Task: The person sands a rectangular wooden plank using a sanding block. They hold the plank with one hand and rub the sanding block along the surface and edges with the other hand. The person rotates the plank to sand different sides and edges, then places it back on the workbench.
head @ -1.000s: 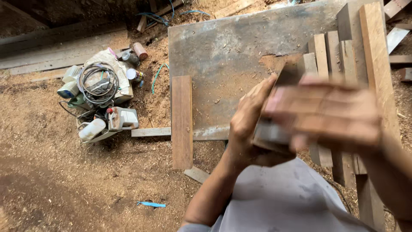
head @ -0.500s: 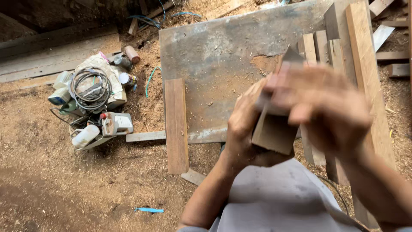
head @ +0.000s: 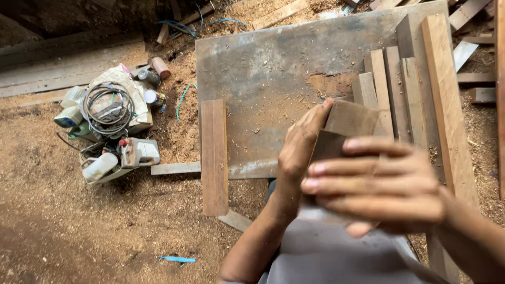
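Wood block [head: 351, 120] has risen closer to us over the counter [head: 273, 63], our left hand [head: 300, 152] gripping its edge, our right hand [head: 384, 184] now flattened across its face.

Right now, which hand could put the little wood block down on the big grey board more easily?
Probably the left hand: it grips the wood block along its edge, nearest the grey board. The right hand only lies flat across the block's face, fingers spread, so it would have to regrip first.
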